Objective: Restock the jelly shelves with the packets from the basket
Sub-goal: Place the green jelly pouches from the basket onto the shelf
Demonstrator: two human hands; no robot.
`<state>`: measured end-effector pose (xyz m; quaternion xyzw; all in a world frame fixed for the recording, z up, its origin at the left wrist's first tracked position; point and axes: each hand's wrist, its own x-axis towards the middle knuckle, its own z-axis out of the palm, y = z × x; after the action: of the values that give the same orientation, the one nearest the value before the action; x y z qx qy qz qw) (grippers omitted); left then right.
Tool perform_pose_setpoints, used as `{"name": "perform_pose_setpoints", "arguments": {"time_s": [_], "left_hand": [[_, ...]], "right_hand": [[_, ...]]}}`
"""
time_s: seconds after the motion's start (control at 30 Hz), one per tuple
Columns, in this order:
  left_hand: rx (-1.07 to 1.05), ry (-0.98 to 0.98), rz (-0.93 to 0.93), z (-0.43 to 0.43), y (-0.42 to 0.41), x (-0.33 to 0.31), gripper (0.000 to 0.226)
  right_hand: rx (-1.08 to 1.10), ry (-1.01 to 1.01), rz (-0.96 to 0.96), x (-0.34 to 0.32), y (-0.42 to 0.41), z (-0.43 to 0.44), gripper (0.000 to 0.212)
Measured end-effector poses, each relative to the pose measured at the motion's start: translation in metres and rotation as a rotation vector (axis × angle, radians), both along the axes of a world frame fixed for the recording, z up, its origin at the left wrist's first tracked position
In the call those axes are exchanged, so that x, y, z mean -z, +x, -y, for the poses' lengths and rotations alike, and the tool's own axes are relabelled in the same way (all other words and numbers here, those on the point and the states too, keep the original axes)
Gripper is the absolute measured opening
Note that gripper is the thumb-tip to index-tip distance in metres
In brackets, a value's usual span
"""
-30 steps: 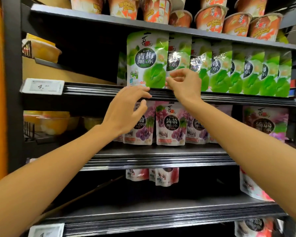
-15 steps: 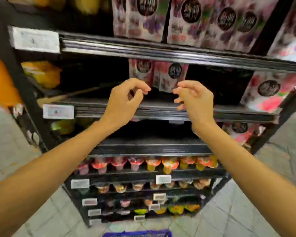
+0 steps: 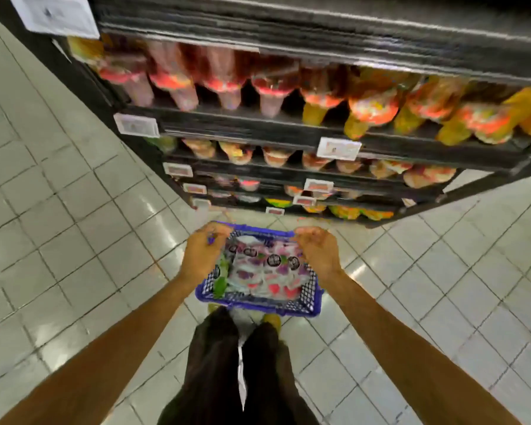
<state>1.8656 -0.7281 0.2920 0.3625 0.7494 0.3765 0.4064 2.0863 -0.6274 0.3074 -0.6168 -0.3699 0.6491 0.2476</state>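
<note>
i read left hand (image 3: 207,253) and right hand (image 3: 318,254) loosely curled, empty. packets (image 3: 259,273) lie between them in the basket (image 3: 258,305)

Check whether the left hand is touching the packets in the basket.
Cannot tell. The head view looks straight down, so the left hand overlaps the packets and the basket, and blur hides any gap or contact.

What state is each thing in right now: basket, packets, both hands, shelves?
Basket: on the floor, full.
Packets: piled loosely inside basket.
Left hand: fingers curled over left rim, grip unclear.
Right hand: fingers curled over far rim, grip unclear.
Lower shelves: stocked with jelly cups.
</note>
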Motion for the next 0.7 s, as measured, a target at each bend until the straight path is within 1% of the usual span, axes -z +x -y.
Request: {"name": "perform_pose_setpoints", "arguments": {"time_s": [0.03, 0.1, 0.13, 0.2, 0.27, 0.33, 0.4, 0.5, 0.6, 0.67, 0.7], "left_hand": [[-0.03, -0.048, 0.01, 0.014, 0.003, 0.027, 0.013], [-0.097, -0.138, 0.024, 0.04, 0.008, 0.076, 0.012], [-0.132, -0.189, 0.035, 0.051, 0.011, 0.098, 0.014], [-0.204, -0.308, 0.068, 0.067, 0.014, 0.139, 0.012], [-0.272, -0.431, 0.083, 0.077, 0.015, 0.178, 0.009], [-0.328, -0.535, 0.098, 0.085, 0.013, 0.214, 0.017], [-0.316, -0.631, 0.115, 0.088, 0.01, 0.244, 0.024], [-0.334, -0.653, 0.13, 0.087, 0.007, 0.289, 0.039], [-0.362, -0.695, 0.128, 0.083, 0.002, 0.336, 0.022], [-0.358, -0.774, 0.129, 0.079, -0.004, 0.368, 0.025], [-0.371, -0.796, 0.141, 0.078, -0.007, 0.383, 0.028]], "right_hand": [[-0.039, -0.025, 0.041, 0.026, 0.001, 0.009, 0.046], [-0.183, -0.098, 0.171, 0.074, 0.001, 0.025, 0.019], [-0.26, -0.132, 0.219, 0.098, 0.002, 0.032, 0.012], [-0.315, -0.217, 0.249, 0.145, -0.002, 0.044, 0.018], [-0.299, -0.22, 0.271, 0.184, -0.013, 0.055, 0.018], [-0.286, -0.197, 0.296, 0.222, -0.025, 0.065, 0.013], [-0.266, -0.232, 0.31, 0.256, -0.038, 0.072, 0.013], [-0.295, -0.301, 0.336, 0.31, -0.054, 0.081, 0.013], [-0.367, -0.338, 0.389, 0.361, -0.073, 0.088, 0.015], [-0.389, -0.331, 0.397, 0.393, -0.088, 0.095, 0.012], [-0.407, -0.321, 0.409, 0.409, -0.096, 0.098, 0.013]]}}
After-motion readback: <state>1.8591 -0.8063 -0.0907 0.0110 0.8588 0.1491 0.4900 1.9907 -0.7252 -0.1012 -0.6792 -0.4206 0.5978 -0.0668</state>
